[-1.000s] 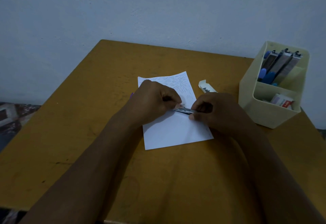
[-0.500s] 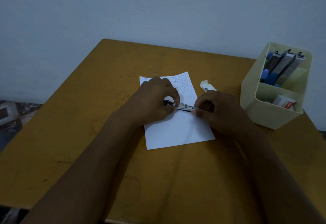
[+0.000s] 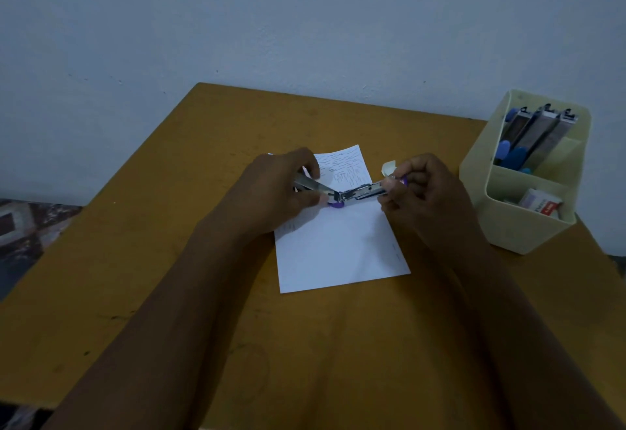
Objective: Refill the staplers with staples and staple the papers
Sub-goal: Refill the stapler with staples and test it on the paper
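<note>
The fingers and thumb of your left hand [image 3: 277, 192] are curled round one metal arm of the stapler [image 3: 354, 194]. The fingertips of your right hand [image 3: 423, 199] pinch the end of its other arm, where a bit of purple shows. The stapler is swung wide open, almost flat, with its hinge midway between your hands, over the upper half of the paper [image 3: 338, 250]. I cannot tell whether it touches the sheet. The paper lies flat on the wooden table [image 3: 169, 260]. A small pale box [image 3: 389, 168] sits just behind your right hand. Well to your right stands a cream organizer [image 3: 521, 226], with more staplers [image 3: 538, 134] upright in its back compartment and a box of staples [image 3: 542, 205] in the front one.
</note>
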Action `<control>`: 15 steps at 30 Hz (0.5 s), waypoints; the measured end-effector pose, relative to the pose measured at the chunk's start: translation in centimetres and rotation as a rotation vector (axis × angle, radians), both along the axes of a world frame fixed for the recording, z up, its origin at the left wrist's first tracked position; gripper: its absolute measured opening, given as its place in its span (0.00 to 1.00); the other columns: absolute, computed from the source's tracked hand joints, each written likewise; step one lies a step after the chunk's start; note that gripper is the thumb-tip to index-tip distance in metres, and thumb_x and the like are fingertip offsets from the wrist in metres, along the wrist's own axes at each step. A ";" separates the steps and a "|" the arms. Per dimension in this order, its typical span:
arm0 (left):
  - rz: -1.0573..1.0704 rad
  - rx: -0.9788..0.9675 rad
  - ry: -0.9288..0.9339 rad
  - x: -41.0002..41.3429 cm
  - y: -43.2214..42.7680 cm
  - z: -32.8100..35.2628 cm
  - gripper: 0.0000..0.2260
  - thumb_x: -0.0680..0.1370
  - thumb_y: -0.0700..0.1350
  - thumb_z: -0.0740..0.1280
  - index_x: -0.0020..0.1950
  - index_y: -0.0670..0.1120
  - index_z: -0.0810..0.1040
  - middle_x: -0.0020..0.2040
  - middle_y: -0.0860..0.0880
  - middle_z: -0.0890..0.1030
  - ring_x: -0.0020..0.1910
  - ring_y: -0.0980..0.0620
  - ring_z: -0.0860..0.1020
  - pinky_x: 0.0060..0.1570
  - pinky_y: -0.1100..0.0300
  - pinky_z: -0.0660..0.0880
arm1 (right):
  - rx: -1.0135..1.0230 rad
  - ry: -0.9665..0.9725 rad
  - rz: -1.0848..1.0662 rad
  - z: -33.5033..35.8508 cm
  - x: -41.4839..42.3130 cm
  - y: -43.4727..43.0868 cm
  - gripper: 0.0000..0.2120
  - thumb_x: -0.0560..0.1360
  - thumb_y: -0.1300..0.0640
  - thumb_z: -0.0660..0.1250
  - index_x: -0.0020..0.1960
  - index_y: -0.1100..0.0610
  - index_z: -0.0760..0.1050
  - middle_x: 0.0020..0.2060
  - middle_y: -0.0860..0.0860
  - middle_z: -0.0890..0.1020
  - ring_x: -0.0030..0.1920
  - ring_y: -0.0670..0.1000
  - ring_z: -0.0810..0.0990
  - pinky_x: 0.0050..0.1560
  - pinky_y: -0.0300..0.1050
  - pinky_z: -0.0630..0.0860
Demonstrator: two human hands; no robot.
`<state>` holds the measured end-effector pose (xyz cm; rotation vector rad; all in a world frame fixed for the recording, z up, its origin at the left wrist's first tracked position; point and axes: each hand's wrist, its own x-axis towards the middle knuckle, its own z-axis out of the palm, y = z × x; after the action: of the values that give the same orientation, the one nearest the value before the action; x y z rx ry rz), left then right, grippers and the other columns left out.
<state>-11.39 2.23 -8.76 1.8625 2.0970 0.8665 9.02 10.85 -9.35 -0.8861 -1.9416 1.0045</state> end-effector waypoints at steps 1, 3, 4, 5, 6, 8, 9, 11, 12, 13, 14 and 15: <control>0.012 0.037 -0.058 0.3 -0.1 0.2 0.14 0.71 0.50 0.75 0.51 0.53 0.74 0.47 0.53 0.80 0.39 0.56 0.78 0.36 0.60 0.76 | -0.015 0.019 0.017 0.0 0.0 -0.1 0.08 0.74 0.61 0.68 0.49 0.64 0.72 0.39 0.54 0.82 0.35 0.43 0.82 0.34 0.30 0.75; 0.032 0.090 -0.103 0.7 -0.1 0.5 0.15 0.69 0.50 0.76 0.50 0.53 0.74 0.46 0.54 0.80 0.40 0.56 0.79 0.36 0.63 0.76 | -0.035 0.020 0.043 -0.1 0.0 -0.1 0.08 0.73 0.61 0.69 0.49 0.62 0.74 0.41 0.51 0.83 0.37 0.46 0.83 0.37 0.31 0.76; 0.032 0.103 -0.098 0.9 -0.1 0.5 0.15 0.69 0.50 0.77 0.49 0.52 0.75 0.46 0.54 0.80 0.39 0.56 0.78 0.35 0.65 0.74 | -0.035 0.009 0.052 -0.2 -0.1 -0.1 0.08 0.72 0.61 0.70 0.48 0.61 0.74 0.42 0.50 0.83 0.39 0.46 0.84 0.38 0.31 0.77; 0.024 0.113 -0.086 1.1 -0.1 0.4 0.14 0.69 0.50 0.77 0.48 0.50 0.76 0.45 0.54 0.80 0.39 0.55 0.78 0.34 0.65 0.73 | -0.032 -0.006 0.061 -0.2 -0.1 -0.1 0.08 0.71 0.61 0.71 0.48 0.60 0.75 0.44 0.49 0.83 0.41 0.46 0.83 0.40 0.32 0.77; 0.007 0.128 -0.080 1.2 0.0 0.2 0.13 0.69 0.49 0.77 0.47 0.48 0.78 0.44 0.52 0.81 0.38 0.55 0.77 0.35 0.63 0.73 | -0.029 -0.016 0.068 -0.3 -0.2 -0.1 0.09 0.71 0.61 0.72 0.48 0.58 0.75 0.46 0.48 0.83 0.44 0.45 0.83 0.42 0.32 0.78; -0.055 0.168 -0.092 1.5 0.1 -0.1 0.11 0.69 0.48 0.77 0.47 0.47 0.81 0.41 0.51 0.81 0.36 0.55 0.76 0.36 0.60 0.73 | -0.043 -0.011 0.084 -0.3 -0.4 -0.2 0.10 0.69 0.61 0.73 0.49 0.57 0.75 0.47 0.47 0.82 0.47 0.44 0.82 0.45 0.32 0.77; -0.094 0.195 -0.086 1.8 0.2 -0.3 0.11 0.69 0.47 0.77 0.47 0.47 0.81 0.39 0.52 0.80 0.35 0.56 0.75 0.35 0.60 0.72 | -0.054 -0.002 0.083 -0.2 -0.4 -0.2 0.11 0.69 0.62 0.73 0.49 0.56 0.75 0.47 0.48 0.82 0.47 0.44 0.82 0.45 0.32 0.77; -0.130 0.231 -0.021 2.2 0.4 -0.5 0.11 0.70 0.47 0.76 0.50 0.47 0.83 0.39 0.54 0.76 0.35 0.59 0.72 0.35 0.63 0.69 | -0.085 0.027 0.069 -0.1 -0.5 -0.4 0.11 0.69 0.61 0.73 0.49 0.55 0.76 0.47 0.50 0.83 0.47 0.46 0.82 0.47 0.35 0.79; -0.116 0.231 0.007 2.3 0.5 -0.7 0.12 0.71 0.48 0.75 0.53 0.49 0.83 0.41 0.55 0.75 0.36 0.59 0.71 0.36 0.64 0.67 | -0.098 0.046 0.068 -0.1 -0.5 -0.5 0.10 0.69 0.61 0.73 0.48 0.54 0.76 0.47 0.52 0.83 0.46 0.48 0.83 0.48 0.38 0.79; -0.096 0.230 0.019 2.3 0.6 -0.8 0.13 0.71 0.49 0.75 0.54 0.49 0.83 0.43 0.54 0.74 0.38 0.58 0.70 0.37 0.64 0.66 | -0.113 0.067 0.073 0.0 -0.6 -0.6 0.10 0.69 0.61 0.72 0.48 0.53 0.76 0.48 0.53 0.83 0.47 0.50 0.83 0.49 0.42 0.80; -0.086 0.243 0.022 2.3 0.7 -0.9 0.13 0.71 0.49 0.75 0.54 0.49 0.83 0.44 0.54 0.73 0.41 0.57 0.71 0.37 0.62 0.66 | -0.130 0.090 0.081 0.0 -0.6 -0.7 0.09 0.69 0.61 0.72 0.47 0.53 0.75 0.47 0.54 0.83 0.46 0.52 0.83 0.49 0.44 0.80; -0.088 0.264 0.024 2.3 0.8 -1.0 0.13 0.71 0.49 0.75 0.53 0.48 0.83 0.45 0.53 0.73 0.43 0.55 0.72 0.38 0.61 0.67 | -0.154 0.119 0.091 0.1 -0.6 -0.8 0.09 0.69 0.62 0.71 0.47 0.53 0.75 0.47 0.55 0.83 0.46 0.53 0.84 0.48 0.44 0.81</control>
<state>-9.08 3.00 -9.76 2.0844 1.9774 1.1519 8.37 10.01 -9.29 -0.8081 -1.8369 1.2461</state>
